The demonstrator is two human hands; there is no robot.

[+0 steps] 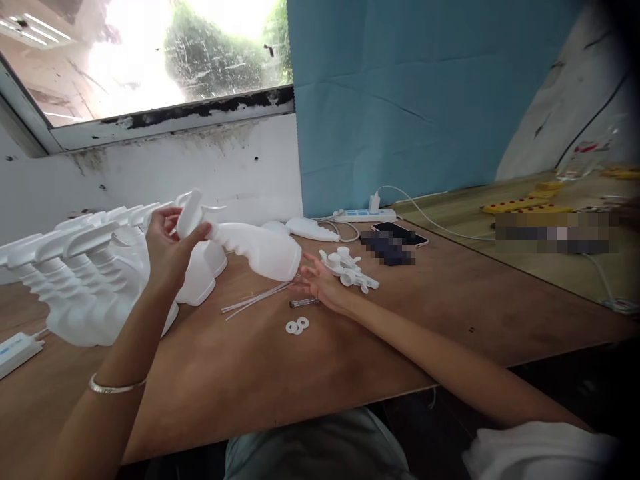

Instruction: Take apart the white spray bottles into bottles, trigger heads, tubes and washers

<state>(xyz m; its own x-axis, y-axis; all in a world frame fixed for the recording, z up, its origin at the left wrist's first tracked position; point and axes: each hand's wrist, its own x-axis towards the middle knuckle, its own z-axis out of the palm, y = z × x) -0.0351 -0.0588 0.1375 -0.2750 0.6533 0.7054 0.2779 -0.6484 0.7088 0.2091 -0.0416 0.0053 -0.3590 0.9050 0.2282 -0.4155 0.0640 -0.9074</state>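
Note:
My left hand [173, 243] grips the white top piece of a white plastic bottle [275, 255] with a ribbed neck. It looks like a spray or pump head. The bottle is tilted almost flat above the table, its base towards the right. By that base is my right hand [320, 283], its fingers stretched out; whether they touch the bottle I cannot tell. Thin white tubes [255, 298] and a small clear screwdriver-like tool [303, 303] lie below the right hand. Several white rings [297, 326] are nearer me. A pile of small white plastic parts [347, 268] lies just beyond the right hand.
Rows of similar white bottles [95, 287] crowd the left of the brown table [240, 387]. Along the back are more white bottles [313, 230], a power strip [365, 215] with a cable, and a phone [400, 233]. A white box-like device [19, 352] sits far left.

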